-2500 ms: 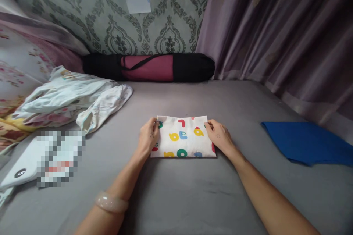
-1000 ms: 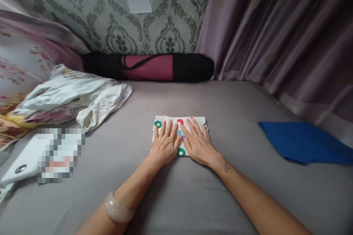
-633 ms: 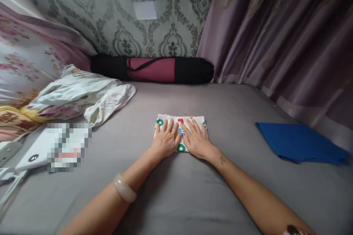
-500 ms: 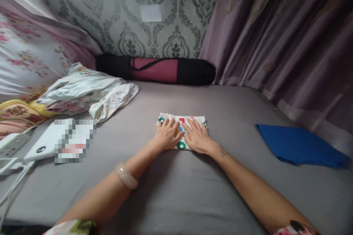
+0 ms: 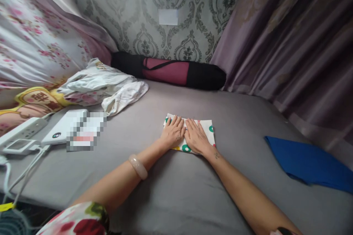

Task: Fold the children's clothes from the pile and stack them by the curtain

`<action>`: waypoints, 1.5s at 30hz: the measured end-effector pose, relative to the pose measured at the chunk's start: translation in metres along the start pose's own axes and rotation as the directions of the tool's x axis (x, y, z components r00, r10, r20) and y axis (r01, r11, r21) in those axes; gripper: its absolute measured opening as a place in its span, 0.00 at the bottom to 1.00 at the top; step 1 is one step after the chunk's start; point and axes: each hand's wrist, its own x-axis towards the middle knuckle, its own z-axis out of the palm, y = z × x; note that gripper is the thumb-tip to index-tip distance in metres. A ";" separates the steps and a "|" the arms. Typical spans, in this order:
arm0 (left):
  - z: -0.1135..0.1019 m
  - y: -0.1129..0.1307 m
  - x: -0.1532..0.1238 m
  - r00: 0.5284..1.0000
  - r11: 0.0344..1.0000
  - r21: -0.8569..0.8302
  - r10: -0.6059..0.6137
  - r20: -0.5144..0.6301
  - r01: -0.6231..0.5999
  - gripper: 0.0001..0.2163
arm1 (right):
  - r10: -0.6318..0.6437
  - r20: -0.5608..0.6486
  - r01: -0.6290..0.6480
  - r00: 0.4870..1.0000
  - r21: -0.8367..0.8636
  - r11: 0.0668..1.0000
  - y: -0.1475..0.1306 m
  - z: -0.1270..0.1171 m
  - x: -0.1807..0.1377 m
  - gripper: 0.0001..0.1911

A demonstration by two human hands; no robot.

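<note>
left hand [image 5: 173, 132], right hand [image 5: 196, 138] moved inward | flat on folded printed cloth [image 5: 209, 131]

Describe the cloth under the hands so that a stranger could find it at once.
On the grey bed, look at the middle, where the left hand and right hand lie flat. Under them is a small folded cloth. Unlike the plain blue cloth to its right, it is white with coloured shapes.

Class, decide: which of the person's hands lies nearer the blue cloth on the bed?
Right. The right hand lies flat on the folded printed cloth, with the blue cloth apart to its right; the left hand lies beside it, farther off.
</note>
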 end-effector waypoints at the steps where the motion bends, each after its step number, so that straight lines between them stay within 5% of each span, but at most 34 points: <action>1: 0.002 -0.001 0.000 1.000 1.000 -0.007 -0.008 0.014 0.008 0.24 | 0.000 0.000 0.000 1.000 0.006 1.000 0.001 0.002 0.000 0.30; 13: -0.002 -0.003 -0.001 0.998 1.000 -0.008 -0.018 0.053 0.018 0.24 | 0.013 0.044 -0.015 0.999 0.040 0.999 0.002 -0.005 -0.002 0.30; 19: -0.006 -0.011 -0.001 0.999 0.999 0.021 -0.046 -0.015 0.046 0.26 | 0.110 0.005 -0.110 0.994 0.004 0.994 0.010 -0.012 -0.005 0.32; 28: 0.000 -0.015 0.000 0.994 0.996 -0.016 -0.087 0.058 0.089 0.27 | 0.136 0.051 -0.138 0.989 0.034 0.990 0.012 -0.004 -0.008 0.32; 38: -0.017 -0.025 -0.007 0.992 0.995 0.028 -0.096 0.086 0.094 0.28 | 0.193 0.049 -0.196 0.980 0.061 0.979 0.025 -0.015 -0.013 0.34; 45: -0.004 -0.040 -0.011 0.985 0.992 -0.025 -0.118 0.124 0.122 0.30 | 0.262 0.062 -0.264 0.963 0.019 0.964 0.034 -0.011 -0.020 0.33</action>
